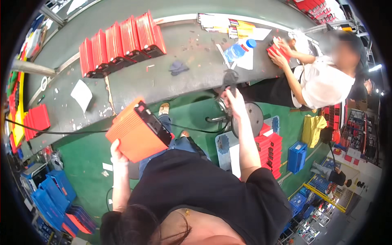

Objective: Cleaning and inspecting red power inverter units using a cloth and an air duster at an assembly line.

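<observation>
My left hand grips the lower left edge of an orange-red finned metal box, held tilted in front of my lap. The box's black end panel, with sockets or terminals, faces right. My right hand is wrapped round the handle of a dark handheld tool, raised at the bench's front edge and well apart from the box. Blur and the grip hide the tool's exact kind. Several similar red finned boxes stand in a row on the grey workbench.
A black cable crosses behind the box. On the bench lie a dark cloth, a blue-capped bottle and papers. At right a co-worker handles a red box. Stacked red boxes, a stool and blue crates stand around.
</observation>
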Demonstrator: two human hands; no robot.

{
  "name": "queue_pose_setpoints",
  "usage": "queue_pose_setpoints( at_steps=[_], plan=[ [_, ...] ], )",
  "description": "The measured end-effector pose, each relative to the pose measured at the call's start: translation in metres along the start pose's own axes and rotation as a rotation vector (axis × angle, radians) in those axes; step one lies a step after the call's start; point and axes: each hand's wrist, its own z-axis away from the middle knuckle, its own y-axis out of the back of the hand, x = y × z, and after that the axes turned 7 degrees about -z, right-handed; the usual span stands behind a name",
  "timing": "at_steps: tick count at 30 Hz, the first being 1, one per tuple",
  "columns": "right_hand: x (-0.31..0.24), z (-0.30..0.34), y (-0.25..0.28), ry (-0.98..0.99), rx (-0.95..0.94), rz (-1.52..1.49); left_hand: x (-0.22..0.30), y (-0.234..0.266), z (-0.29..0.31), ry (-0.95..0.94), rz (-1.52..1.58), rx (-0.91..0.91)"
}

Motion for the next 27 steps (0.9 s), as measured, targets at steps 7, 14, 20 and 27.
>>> queue_pose_setpoints(
  at_steps=[7,14,20,27],
  plan=[
    [0.03,-0.15,-0.022,-0.019,0.231,0.324,0.037,-0.066,-0.079,0.261,-0.063,-0.174],
    [0.003,-0.16,-0.099,0.76,0.15,1.056,0.047,-0.095,-0.099,0.376,0.0,-0.1],
    [0.037,-0.155,-0.128,0.533,-0.313,0.991,0.057,-0.142,-0.097,0.16,-0.114,-0.197],
    [-0.113,-0.103,-0.115,0.317,-0.227,0.071,0.06,-0.189,-0.05,-0.243,-0.755,-0.238]
  ],
)
